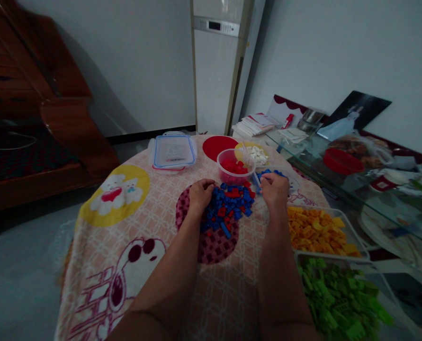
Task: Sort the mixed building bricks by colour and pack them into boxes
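A loose pile of small blue and red toy building bricks [236, 202] lies on the cloth between my hands. My left hand [201, 195] is at the pile's left edge, fingers curled in with the thumb near them; what they pinch, if anything, is too small to make out. At the rim of a clear container of blue bricks [258, 176], my right hand [275, 188] is closed, thumb against fingers, and covers part of it. Whatever is between those fingers is hidden. Just beyond the pile stands a clear round tub [236, 179] with red bricks [234, 166] inside.
White pieces [257, 155] lie behind the tub, beside a red disc [218, 148]. A lidded clear box [173, 151] sits at the back left. To the right are boxes of yellow bricks [315, 230] and green bricks [340, 298], next to a cluttered glass table [384, 194].
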Available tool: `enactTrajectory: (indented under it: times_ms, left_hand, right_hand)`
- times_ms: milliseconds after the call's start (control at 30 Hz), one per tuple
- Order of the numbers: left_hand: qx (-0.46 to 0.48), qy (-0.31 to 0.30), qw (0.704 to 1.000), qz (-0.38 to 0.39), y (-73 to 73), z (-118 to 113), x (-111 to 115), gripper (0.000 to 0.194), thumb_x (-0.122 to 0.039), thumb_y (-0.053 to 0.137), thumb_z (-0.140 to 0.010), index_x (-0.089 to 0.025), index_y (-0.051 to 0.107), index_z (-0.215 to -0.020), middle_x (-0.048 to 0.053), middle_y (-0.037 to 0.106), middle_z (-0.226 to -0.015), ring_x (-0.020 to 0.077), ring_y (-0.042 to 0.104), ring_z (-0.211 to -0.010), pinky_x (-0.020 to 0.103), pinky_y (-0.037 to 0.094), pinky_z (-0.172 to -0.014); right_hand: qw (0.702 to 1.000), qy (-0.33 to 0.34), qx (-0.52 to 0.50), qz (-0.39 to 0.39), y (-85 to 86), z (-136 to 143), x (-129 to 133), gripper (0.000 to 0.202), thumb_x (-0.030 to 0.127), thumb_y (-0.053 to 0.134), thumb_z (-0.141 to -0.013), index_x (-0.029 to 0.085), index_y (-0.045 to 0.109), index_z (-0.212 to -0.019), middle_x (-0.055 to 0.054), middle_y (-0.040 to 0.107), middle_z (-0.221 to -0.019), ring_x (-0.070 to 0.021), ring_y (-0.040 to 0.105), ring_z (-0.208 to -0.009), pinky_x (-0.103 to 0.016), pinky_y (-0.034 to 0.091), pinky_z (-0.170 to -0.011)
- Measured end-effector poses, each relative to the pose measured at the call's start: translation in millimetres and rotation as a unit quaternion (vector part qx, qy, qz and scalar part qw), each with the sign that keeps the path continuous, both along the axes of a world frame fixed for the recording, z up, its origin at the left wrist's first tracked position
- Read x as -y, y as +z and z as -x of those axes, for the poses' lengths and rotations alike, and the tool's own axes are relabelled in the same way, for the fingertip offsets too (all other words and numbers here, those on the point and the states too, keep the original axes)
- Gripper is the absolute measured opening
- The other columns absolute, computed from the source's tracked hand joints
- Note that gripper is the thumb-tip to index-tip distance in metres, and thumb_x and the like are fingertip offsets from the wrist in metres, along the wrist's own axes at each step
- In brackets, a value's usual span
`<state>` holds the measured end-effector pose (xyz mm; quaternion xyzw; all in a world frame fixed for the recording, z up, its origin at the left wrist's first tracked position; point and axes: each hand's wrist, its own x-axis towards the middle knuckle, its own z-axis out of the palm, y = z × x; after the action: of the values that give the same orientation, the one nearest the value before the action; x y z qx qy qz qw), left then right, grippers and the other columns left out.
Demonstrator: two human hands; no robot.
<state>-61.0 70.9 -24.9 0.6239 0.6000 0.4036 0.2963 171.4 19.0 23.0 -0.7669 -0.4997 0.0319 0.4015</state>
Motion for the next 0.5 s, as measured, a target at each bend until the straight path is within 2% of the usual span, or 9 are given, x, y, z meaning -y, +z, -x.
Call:
enactTrajectory:
  times_ms: [133,267,333,400,500]
  left_hand:
    - [-0.029,-0.007,1.0,-0.002,0.2,0.2,1.3,0.024,-0.015,0.063,-0.083,-0.02,0.081,-0.098,0.006,0.081,-0.098,0.0218,0.074,-0.091,0.034,0.057,-0.092]
    - [-0.04,-0.015,0.999,-0.005,3.1,-0.1,3.7,0.025,-0.015,0.062,-0.084,-0.02,0.081,-0.099,0.007,0.081,-0.101,0.0229,0.074,-0.095,0.034,0.056,-0.094]
    - [-0.044,-0.015,0.999,0.001,5.1,-0.6,4.8,0.026,-0.015,0.062,-0.084,-0.019,0.082,-0.101,0.008,0.081,-0.102,0.0237,0.074,-0.096,0.034,0.056,-0.094]
    - [-0.047,-0.016,0.999,0.007,6.8,-1.0,5.7,0.026,-0.015,0.062,-0.085,-0.017,0.082,-0.103,0.01,0.08,-0.103,0.0244,0.074,-0.097,0.034,0.056,-0.094]
    - [-0.048,-0.017,0.999,0.012,8.1,-1.5,6.7,0.027,-0.015,0.062,-0.086,-0.017,0.081,-0.105,0.01,0.08,-0.105,0.0243,0.074,-0.099,0.034,0.056,-0.095]
  right_hand:
    - [0.989,0.076,0.026,0.125,4.4,14.1,3.8,0.017,0.019,0.064,-0.081,0.02,0.08,-0.083,-0.003,0.072,-0.066,-0.0199,0.07,-0.069,-0.028,0.052,-0.068]
    - [0.967,0.101,0.055,0.227,5.9,22.6,7.3,0.005,0.02,0.074,-0.077,0.021,0.078,-0.073,-0.001,0.069,-0.06,-0.0175,0.069,-0.064,-0.025,0.048,-0.063]
    - [0.957,0.106,0.067,0.26,5.1,24.6,7.3,0.002,0.021,0.079,-0.074,0.022,0.078,-0.075,-0.001,0.07,-0.061,-0.0175,0.069,-0.065,-0.025,0.047,-0.063]
    - [0.953,0.099,0.069,0.279,4.2,26.1,7.2,0.008,0.021,0.081,-0.072,0.022,0.078,-0.079,-0.001,0.071,-0.063,-0.0175,0.07,-0.066,-0.025,0.047,-0.063]
    - [0.95,0.105,0.066,0.285,5.5,26.9,8.1,0.004,0.021,0.079,-0.076,0.021,0.078,-0.08,-0.001,0.072,-0.065,-0.0173,0.07,-0.067,-0.025,0.048,-0.064]
